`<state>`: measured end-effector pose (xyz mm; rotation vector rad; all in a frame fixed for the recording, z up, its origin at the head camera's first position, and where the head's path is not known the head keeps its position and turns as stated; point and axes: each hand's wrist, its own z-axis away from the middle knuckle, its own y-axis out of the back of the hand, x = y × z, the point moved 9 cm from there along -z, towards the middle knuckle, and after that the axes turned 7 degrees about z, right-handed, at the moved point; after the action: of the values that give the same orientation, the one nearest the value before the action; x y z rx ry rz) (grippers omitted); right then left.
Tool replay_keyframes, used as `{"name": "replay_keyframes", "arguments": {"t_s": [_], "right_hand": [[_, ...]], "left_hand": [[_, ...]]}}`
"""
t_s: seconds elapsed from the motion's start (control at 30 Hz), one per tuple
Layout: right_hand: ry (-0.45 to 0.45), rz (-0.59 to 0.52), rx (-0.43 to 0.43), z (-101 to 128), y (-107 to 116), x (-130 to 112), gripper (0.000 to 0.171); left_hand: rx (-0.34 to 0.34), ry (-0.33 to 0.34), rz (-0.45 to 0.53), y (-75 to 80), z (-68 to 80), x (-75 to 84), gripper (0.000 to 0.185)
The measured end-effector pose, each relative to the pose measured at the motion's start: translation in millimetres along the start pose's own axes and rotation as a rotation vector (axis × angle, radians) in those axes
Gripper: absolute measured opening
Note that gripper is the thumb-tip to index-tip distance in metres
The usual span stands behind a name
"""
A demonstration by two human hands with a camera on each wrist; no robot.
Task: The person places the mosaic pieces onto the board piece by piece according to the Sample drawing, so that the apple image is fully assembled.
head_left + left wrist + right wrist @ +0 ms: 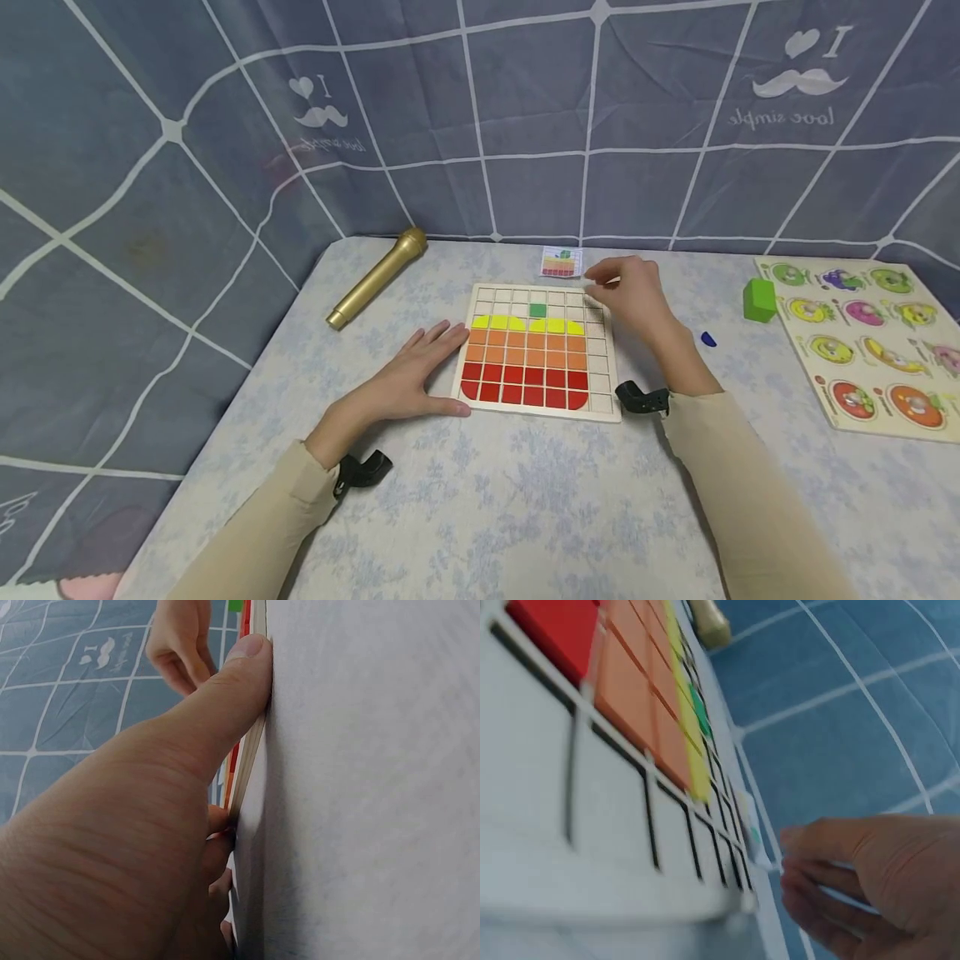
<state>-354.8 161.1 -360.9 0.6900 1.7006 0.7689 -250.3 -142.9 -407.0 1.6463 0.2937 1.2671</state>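
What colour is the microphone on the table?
Gold; the microphone shows best in the head view.

Matt wooden puzzle board (604,405), glossy gold microphone (375,279), floral cloth tablecloth (525,500).

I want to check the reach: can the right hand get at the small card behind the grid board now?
Probably yes. The right hand hovers at the board's far right corner, and the card lies just beyond its fingertips with nothing between them.

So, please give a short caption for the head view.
Left hand rests flat against the grid puzzle board; right hand hovers over its far corner near a small card.
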Motion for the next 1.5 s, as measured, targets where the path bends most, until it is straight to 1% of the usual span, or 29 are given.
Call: {"name": "replay_keyframes", "arguments": {"t_s": [0.17, 0.23, 0.43, 0.6, 0.83, 0.97, 1.07, 1.23, 1.4, 1.5], "right_hand": [[-0.082, 0.068, 0.119, 6.2, 27.0, 26.3, 0.026], [-0.101, 0.089, 0.15, 8.5, 32.2, 35.7, 0.025], [-0.141, 0.114, 0.147, 11.5, 32.2, 54.8, 0.024], [-0.159, 0.13, 0.147, 11.1, 35.8, 60.6, 0.025], [-0.139, 0.127, 0.14, 7.5, 34.4, 60.4, 0.024], [-0.106, 0.148, 0.144, 7.3, 32.9, 58.3, 0.021], [-0.077, 0.155, 0.148, 5.7, 32.5, 56.1, 0.021], [-0.036, 0.108, 0.147, 2.1, 32.1, 47.0, 0.02], [0.012, 0.022, 0.062, -2.0, 21.0, 27.5, 0.02], [0.035, -0.001, 0.004, -4.9, 9.7, 13.4, 0.021]], "left_hand": [[-0.006, 0.0, 0.006, -0.8, 0.1, 0.9, 0.118], [-0.001, 0.0, 0.012, -0.4, 1.0, 0.4, 0.118], [0.003, -0.014, 0.019, -1.2, 0.7, -0.5, 0.118], [0.009, -0.022, 0.015, -2.3, -1.5, 0.1, 0.118], [0.014, -0.021, 0.016, 0.4, -1.3, 0.4, 0.117], [0.012, -0.039, 0.016, 1.1, -0.5, 2.2, 0.116], [0.007, -0.035, 0.02, 0.5, 0.3, 1.6, 0.117], [0.009, -0.022, 0.023, -0.8, -0.5, -0.7, 0.117], [0.007, -0.013, 0.029, -1.4, -0.7, -1.6, 0.117], [0.008, -0.01, 0.03, -0.9, -0.3, -1.4, 0.118]]}}
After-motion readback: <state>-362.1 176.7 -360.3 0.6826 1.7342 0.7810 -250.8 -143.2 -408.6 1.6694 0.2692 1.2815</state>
